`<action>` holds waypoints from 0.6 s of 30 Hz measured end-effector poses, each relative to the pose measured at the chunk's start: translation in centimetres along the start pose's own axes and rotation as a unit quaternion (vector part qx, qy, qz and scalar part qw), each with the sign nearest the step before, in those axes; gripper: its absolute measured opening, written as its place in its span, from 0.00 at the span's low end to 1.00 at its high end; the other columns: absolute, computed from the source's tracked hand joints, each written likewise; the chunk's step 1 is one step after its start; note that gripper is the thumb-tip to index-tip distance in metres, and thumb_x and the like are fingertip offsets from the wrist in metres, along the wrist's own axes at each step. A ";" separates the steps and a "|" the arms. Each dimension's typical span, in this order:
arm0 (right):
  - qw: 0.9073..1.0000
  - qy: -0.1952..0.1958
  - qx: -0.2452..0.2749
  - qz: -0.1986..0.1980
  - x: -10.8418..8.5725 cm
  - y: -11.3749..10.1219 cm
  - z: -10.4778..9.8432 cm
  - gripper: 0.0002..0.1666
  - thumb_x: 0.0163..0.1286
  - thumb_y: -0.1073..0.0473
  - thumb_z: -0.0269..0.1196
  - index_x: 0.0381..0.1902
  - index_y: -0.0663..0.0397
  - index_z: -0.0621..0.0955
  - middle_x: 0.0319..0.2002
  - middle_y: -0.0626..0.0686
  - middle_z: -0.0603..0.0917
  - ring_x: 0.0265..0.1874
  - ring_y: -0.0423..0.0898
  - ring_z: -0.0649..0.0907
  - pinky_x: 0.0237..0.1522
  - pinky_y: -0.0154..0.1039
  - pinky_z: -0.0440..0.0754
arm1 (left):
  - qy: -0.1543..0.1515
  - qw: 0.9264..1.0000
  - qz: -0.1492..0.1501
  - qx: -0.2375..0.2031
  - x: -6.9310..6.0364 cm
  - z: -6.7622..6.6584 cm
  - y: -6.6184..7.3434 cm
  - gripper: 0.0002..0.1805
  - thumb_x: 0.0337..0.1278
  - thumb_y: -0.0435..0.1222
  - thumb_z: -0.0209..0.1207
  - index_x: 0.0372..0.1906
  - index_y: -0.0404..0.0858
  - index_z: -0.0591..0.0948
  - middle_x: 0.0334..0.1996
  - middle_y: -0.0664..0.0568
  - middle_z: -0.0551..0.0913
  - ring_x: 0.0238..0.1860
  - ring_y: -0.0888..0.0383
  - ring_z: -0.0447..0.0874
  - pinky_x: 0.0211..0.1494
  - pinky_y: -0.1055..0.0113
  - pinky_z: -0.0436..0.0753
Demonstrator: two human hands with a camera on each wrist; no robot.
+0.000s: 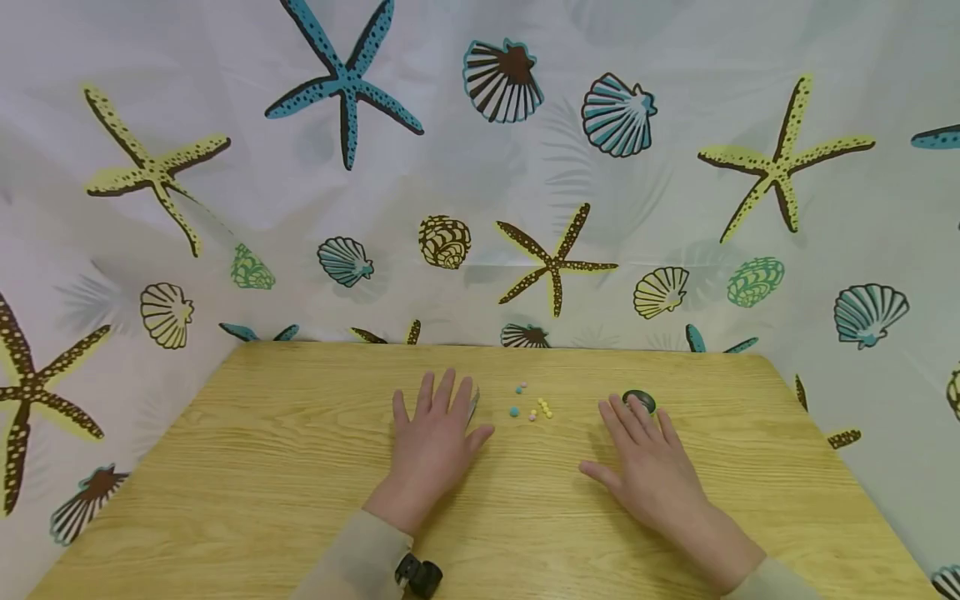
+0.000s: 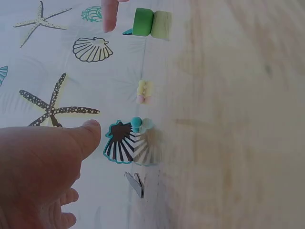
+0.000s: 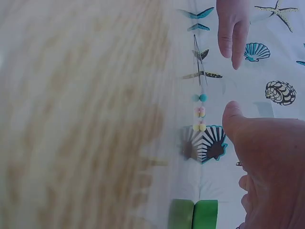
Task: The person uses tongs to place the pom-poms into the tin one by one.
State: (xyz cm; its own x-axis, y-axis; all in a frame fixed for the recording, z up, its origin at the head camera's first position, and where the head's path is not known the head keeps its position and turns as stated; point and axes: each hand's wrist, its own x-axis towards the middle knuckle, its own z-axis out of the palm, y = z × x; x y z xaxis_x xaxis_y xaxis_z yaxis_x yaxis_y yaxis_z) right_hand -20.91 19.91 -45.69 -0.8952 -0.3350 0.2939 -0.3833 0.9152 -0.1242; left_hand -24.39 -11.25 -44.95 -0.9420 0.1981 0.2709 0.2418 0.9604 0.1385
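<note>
My left hand (image 1: 433,446) is over the left half of the wooden table with its fingers spread, holding nothing. Beside its index finger, partly covered, are thin metal tweezers (image 1: 474,403). My right hand (image 1: 656,479) has its fingers extended and grips nothing. Its fingertips overlap a small round green container (image 1: 647,398) in the head view; whether they touch it I cannot tell. Between the hands lie several small beads: blue (image 1: 513,412), pink (image 1: 532,417) and a cluster of yellow (image 1: 546,409). The green container (image 3: 206,213) looks like a short cylinder in the right wrist view.
The wooden table (image 1: 300,450) has its back edge against a white cloth (image 1: 420,292) printed with starfish and shells. That cloth also rises at both sides. A small black device (image 1: 420,577) is strapped at the left wrist, by the sleeve.
</note>
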 end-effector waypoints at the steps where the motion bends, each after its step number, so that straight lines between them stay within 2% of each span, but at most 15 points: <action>1: 1.000 -0.001 0.000 0.002 0.1 0.1 0.0 0.53 0.80 0.32 0.65 0.87 0.59 0.64 0.84 0.62 0.67 0.85 0.64 0.62 0.81 0.71 0.55 | 0.001 1.000 -0.001 -0.003 0.1 0.1 0.0 0.42 0.81 0.60 0.60 0.86 0.40 0.68 0.86 0.39 0.61 0.87 0.34 0.52 0.79 0.21 0.52; 12: 1.000 -0.013 0.010 0.025 0.6 1.4 0.4 0.55 0.81 0.33 0.65 0.88 0.60 0.61 0.86 0.63 0.63 0.86 0.65 0.58 0.83 0.70 0.49 | -0.002 1.000 0.001 -0.002 0.6 0.7 -0.1 0.42 0.80 0.60 0.61 0.85 0.41 0.70 0.85 0.38 0.63 0.86 0.33 0.55 0.78 0.22 0.55; 18: 0.999 -0.011 0.015 0.038 0.5 1.9 0.0 0.54 0.82 0.34 0.64 0.87 0.64 0.62 0.85 0.65 0.62 0.85 0.67 0.60 0.82 0.71 0.52 | -0.015 1.000 0.000 -0.012 0.7 1.0 0.1 0.40 0.80 0.59 0.62 0.84 0.41 0.71 0.84 0.39 0.66 0.85 0.34 0.58 0.79 0.23 0.55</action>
State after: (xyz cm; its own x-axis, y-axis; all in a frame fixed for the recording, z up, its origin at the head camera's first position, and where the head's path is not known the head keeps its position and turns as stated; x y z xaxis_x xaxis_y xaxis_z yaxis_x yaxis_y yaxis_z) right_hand -22.10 21.42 -45.81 -0.9265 -0.2703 0.2619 -0.3206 0.9313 -0.1731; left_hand -25.21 -10.78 -45.70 -0.9484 0.2038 0.2429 0.2466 0.9557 0.1610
